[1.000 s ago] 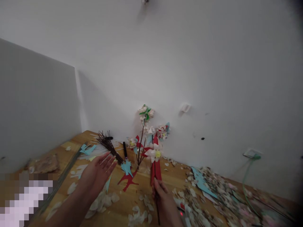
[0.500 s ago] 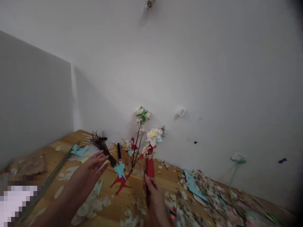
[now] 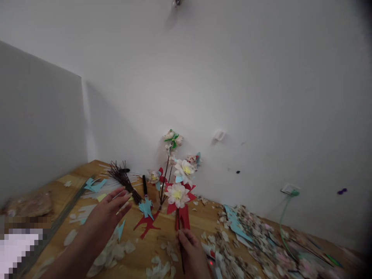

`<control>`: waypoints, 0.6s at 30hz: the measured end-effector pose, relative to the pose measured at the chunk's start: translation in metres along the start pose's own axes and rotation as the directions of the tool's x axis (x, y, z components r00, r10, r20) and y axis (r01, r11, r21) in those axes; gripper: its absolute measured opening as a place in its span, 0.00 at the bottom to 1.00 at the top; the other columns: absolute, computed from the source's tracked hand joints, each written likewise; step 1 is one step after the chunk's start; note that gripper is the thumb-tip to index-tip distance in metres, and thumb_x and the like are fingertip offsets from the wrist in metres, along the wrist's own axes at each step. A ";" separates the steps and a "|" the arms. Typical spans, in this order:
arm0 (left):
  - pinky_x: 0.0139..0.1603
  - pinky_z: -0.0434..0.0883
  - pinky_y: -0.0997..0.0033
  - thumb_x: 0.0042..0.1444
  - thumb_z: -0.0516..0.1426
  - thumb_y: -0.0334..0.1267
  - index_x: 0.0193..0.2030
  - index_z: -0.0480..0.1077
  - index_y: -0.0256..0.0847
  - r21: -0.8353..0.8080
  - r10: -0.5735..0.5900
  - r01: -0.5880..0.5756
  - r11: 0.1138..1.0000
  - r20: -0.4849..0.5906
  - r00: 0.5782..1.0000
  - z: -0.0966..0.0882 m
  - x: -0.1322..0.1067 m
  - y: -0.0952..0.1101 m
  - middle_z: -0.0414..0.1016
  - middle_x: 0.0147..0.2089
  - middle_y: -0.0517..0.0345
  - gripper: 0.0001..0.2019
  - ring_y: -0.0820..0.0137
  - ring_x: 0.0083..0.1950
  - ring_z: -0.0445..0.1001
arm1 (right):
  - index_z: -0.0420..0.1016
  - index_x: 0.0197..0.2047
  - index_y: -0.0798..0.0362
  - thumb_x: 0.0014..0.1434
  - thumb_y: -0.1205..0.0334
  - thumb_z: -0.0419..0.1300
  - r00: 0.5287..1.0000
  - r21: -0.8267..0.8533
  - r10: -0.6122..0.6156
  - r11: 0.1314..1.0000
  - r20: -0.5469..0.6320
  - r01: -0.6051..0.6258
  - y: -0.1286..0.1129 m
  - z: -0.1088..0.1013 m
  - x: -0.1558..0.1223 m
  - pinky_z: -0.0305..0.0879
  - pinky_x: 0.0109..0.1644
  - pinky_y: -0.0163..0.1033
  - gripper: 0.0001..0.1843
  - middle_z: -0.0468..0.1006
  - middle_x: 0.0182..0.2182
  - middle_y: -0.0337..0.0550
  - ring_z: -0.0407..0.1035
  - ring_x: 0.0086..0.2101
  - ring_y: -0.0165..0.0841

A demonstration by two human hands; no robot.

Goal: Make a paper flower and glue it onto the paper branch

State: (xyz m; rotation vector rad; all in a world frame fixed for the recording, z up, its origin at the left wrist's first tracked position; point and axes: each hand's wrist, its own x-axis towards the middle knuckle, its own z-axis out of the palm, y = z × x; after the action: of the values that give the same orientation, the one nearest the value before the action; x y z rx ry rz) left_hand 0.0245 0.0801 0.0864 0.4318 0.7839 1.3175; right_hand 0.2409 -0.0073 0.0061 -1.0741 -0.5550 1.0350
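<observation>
My right hand is closed round the thin dark stem of a paper flower, white with a yellow centre and red leaves, held upright over the wooden table. Just behind it stands a bunch of similar paper flowers on dark stems. My left hand hovers open above the table, fingers stretched toward a bundle of dark twigs. Blue and red paper cut-outs lie between the hands.
White petals litter the table near my left arm. A heap of paper scraps covers the right side. A white wall rises right behind the table, with a grey panel at the left. A glue gun lies by my right hand.
The flower in my right hand has dropped lower and turned, so its white face and red leaves now point toward me. My left hand has stayed spread, shifting slightly left.
</observation>
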 end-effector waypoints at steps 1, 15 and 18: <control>0.31 0.74 0.78 0.50 0.55 0.18 0.34 0.70 0.37 0.004 -0.004 0.004 1.000 -0.003 1.000 0.000 -0.001 0.000 0.71 0.35 0.59 0.10 0.76 0.33 0.73 | 0.76 0.19 0.54 0.26 0.52 0.75 1.000 -0.006 0.001 1.000 0.000 -0.001 0.001 -0.002 0.000 0.58 0.24 0.29 0.19 0.74 0.15 0.35 0.64 0.19 0.26; 0.25 0.71 0.84 0.56 0.52 0.22 0.27 0.70 0.40 -0.089 0.029 -0.032 0.996 -0.032 0.999 0.000 0.004 -0.003 0.71 0.21 0.65 0.12 0.81 0.20 0.71 | 0.77 0.22 0.53 0.27 0.52 0.74 0.999 -0.071 0.008 0.997 0.035 -0.005 0.004 -0.007 0.004 0.58 0.25 0.31 0.19 0.75 0.15 0.35 0.66 0.19 0.28; 0.26 0.72 0.85 0.55 0.53 0.23 0.33 0.72 0.41 -0.056 0.039 -0.039 0.998 -0.007 0.999 0.003 -0.001 -0.006 0.71 0.19 0.65 0.10 0.81 0.20 0.70 | 0.77 0.21 0.54 0.27 0.53 0.74 0.999 -0.095 -0.027 0.995 0.024 0.029 0.011 -0.014 0.010 0.59 0.26 0.31 0.18 0.76 0.16 0.35 0.66 0.20 0.28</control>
State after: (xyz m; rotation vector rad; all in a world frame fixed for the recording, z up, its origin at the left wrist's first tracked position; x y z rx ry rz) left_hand 0.0306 0.0784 0.0849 0.4009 0.7447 1.3743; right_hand 0.2519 -0.0036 -0.0101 -1.1362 -0.6411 1.0050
